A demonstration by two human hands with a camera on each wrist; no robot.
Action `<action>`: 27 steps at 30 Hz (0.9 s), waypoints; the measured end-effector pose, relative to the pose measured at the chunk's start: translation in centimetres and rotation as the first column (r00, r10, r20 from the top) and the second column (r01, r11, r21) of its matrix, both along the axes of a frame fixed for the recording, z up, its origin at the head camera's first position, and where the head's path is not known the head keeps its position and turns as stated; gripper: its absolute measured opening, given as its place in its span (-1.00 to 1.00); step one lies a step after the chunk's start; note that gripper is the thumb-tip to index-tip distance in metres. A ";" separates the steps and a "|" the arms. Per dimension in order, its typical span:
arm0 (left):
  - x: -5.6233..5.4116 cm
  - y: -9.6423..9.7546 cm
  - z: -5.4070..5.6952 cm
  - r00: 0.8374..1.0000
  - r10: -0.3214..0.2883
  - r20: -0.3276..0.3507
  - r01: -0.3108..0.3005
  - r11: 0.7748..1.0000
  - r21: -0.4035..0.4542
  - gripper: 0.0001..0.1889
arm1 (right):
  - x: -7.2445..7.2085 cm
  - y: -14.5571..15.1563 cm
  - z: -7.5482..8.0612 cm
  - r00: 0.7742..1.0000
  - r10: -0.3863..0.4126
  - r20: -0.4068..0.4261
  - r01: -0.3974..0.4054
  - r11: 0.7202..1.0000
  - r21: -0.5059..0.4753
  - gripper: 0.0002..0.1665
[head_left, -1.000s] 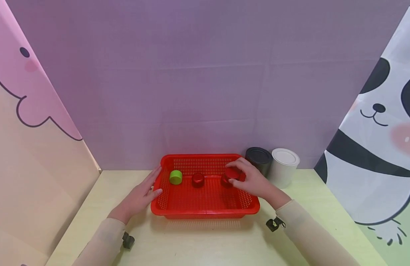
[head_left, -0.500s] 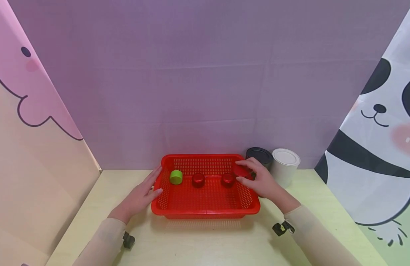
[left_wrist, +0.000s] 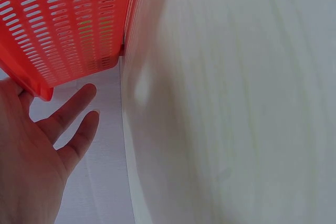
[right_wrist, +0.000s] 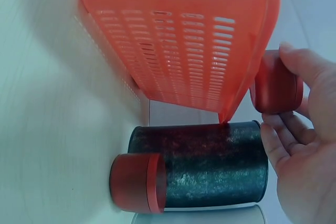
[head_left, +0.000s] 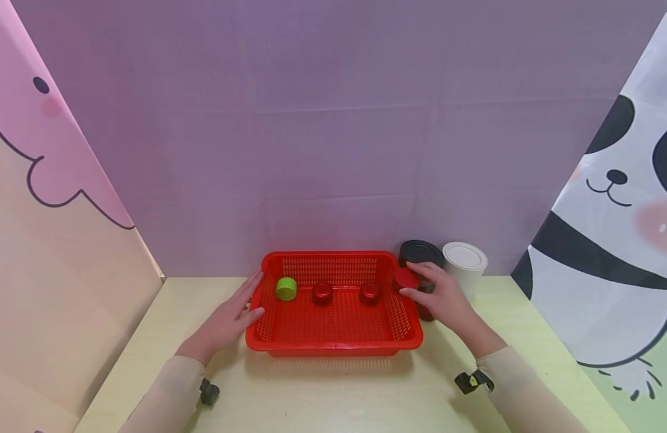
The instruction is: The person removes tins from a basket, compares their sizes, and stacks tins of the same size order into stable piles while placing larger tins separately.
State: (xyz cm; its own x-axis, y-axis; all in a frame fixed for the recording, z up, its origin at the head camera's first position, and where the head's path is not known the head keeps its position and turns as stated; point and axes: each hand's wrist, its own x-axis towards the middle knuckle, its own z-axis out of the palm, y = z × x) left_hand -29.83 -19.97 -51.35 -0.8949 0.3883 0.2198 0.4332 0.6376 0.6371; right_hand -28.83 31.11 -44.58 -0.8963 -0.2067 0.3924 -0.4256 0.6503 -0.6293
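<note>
My right hand [head_left: 444, 294] pinches a small red round container [head_left: 406, 278] between thumb and fingers, at the right rim of a red plastic basket [head_left: 333, 346]. In the right wrist view this container [right_wrist: 275, 83] is beside the rim, higher than the table. My left hand [head_left: 227, 322] rests on the basket's left rim with its fingers extended. Inside the basket are a green round container [head_left: 286, 288] and two shiny red ones, one in the middle [head_left: 322, 293] and one further right [head_left: 370, 293].
Behind my right hand a black canister [head_left: 421, 252] and a white canister [head_left: 465, 255] stand against the purple backdrop [head_left: 333, 138]. Another red container [right_wrist: 134, 182] stands on the table outside the basket, in front of the black canister.
My right hand has moved right with the red container, from inside the basket to its right rim. The right-hand shiny red container has come into full view. The left hand stays put.
</note>
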 end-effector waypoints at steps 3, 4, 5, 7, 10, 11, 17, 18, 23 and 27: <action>0.0 0.0 0.0 1.000 0.001 0.002 -0.001 1.000 0.001 -0.10 | 0.1 0.5 -0.1 0.999 -0.032 0.004 0.032 0.999 -0.005 -0.27; 0.0 0.0 -0.1 1.000 0.001 0.002 -0.001 1.000 0.003 -0.09 | 0.2 0.6 -0.1 0.999 -0.043 0.005 0.043 0.999 -0.005 -0.28; 0.0 0.0 -0.1 1.000 0.001 0.001 -0.001 1.000 0.004 -0.09 | 0.3 0.7 -0.2 0.999 -0.054 0.005 0.054 0.999 -0.001 -0.29; 0.0 0.0 -0.1 1.000 0.000 0.000 0.000 1.000 0.003 -0.08 | 0.4 1.0 -0.1 0.998 -0.069 0.008 0.069 0.998 0.004 -0.30; -0.1 -0.1 -0.1 1.000 0.000 0.002 0.000 1.000 0.002 -0.08 | 0.7 1.2 -0.1 0.996 -0.085 0.002 0.085 0.996 0.008 -0.32; 0.0 -0.1 -0.1 1.000 0.002 0.004 -0.002 1.000 0.000 -0.08 | 0.8 1.3 -0.1 0.996 -0.087 -0.003 0.087 0.996 0.009 -0.32; -0.1 -0.1 -0.2 1.000 0.007 0.005 -0.007 1.000 -0.002 -0.09 | 0.9 1.8 -0.5 0.994 -0.094 -0.050 0.095 0.995 0.016 -0.32; -0.1 -0.1 -0.2 1.000 0.007 0.006 -0.007 1.000 0.001 -0.09 | 0.9 2.0 -0.6 0.994 -0.097 -0.059 0.098 0.995 0.016 -0.33; -0.1 -0.1 -0.2 1.000 0.006 0.003 -0.006 1.000 -0.002 -0.10 | 1.0 2.5 -1.1 0.991 -0.113 -0.078 0.113 0.994 0.001 -0.37; -0.2 -0.1 -0.2 1.000 -0.001 -0.006 0.001 1.000 0.006 -0.10 | 1.0 2.9 -1.7 0.989 -0.132 -0.070 0.133 0.991 0.013 -0.38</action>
